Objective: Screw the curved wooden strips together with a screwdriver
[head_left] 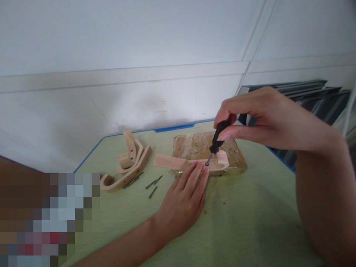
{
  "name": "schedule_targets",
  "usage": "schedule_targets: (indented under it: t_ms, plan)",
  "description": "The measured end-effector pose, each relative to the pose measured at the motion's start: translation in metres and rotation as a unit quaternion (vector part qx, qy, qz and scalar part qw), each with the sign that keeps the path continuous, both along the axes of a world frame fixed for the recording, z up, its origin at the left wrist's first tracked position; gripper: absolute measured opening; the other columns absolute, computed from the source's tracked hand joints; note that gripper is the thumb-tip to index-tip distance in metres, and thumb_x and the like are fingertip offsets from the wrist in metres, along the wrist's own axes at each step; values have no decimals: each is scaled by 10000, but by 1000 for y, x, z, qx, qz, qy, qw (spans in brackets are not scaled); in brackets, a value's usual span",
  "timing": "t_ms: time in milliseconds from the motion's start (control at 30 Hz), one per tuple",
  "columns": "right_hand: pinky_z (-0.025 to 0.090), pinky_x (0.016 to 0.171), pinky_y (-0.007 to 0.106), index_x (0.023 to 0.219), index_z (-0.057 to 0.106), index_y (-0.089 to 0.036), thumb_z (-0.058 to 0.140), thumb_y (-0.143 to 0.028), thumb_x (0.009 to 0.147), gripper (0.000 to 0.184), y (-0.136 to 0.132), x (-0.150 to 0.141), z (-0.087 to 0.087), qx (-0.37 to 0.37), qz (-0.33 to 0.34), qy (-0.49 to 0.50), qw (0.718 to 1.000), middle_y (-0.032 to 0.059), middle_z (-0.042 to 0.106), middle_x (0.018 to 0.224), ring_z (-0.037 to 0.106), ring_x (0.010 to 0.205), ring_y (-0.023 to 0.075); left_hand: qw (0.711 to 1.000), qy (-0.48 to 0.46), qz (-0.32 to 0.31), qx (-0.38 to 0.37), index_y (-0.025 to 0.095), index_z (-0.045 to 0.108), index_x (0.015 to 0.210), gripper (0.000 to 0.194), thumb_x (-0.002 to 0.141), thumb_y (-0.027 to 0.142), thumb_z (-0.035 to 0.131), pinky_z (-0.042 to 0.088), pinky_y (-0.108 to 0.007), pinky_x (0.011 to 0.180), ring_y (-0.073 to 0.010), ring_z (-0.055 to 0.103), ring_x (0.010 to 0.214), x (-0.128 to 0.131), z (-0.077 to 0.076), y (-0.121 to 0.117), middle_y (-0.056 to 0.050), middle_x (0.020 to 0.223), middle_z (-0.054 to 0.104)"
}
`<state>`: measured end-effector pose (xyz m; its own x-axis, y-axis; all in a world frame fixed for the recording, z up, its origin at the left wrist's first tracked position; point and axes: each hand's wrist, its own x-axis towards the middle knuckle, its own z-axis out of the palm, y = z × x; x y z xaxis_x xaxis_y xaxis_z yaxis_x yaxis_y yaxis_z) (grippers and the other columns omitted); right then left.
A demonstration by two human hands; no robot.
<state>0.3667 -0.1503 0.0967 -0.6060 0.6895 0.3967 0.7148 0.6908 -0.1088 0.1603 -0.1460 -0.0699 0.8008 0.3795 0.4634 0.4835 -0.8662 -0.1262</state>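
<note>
A curved wooden hook (172, 162) lies across a worn board (191, 142) full of small holes, its bent end to the right. My left hand (186, 200) rests on the hook's near side, fingers stretched out and pressing it down. In my right hand (250, 115) is a black-handled screwdriver (218, 135), pinched between thumb and fingers. It leans to the right, its metal tip at a dark hole in the hook just beyond my left fingertips. Whether a screw sits in that hole I cannot tell.
More wooden hooks (129, 165) lie piled at the left of the green table (236, 218). Several dark screws (152, 192) lie between them and my left hand. A pale wall (125, 96) rises behind the table. Dark panels (311, 96) lean at the right.
</note>
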Motion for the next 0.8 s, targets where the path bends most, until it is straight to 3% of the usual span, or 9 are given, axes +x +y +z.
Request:
schedule_targets:
  t_ms: [233, 800]
  plan:
    - [272, 507, 235, 762, 526, -158, 506, -337, 812, 188, 2, 2, -2, 47, -18, -31, 998, -30, 474, 610, 379, 532, 80, 1000, -3, 1, 4, 35, 308, 1291, 541, 796, 181, 468, 330, -421, 1011, -298, 199, 1283, 1, -1, 0, -186, 1362, 288]
    - [165, 464, 243, 529, 341, -159, 381, -533, 814, 472, 7, 0, -7, 98, -79, -49, 991, -46, 252, 477, 222, 454, 65, 1000, -2, 1, 2, 35, 310, 1288, 534, 799, 185, 461, 348, -435, 994, -303, 202, 1281, 0, 0, -1, -191, 1359, 293]
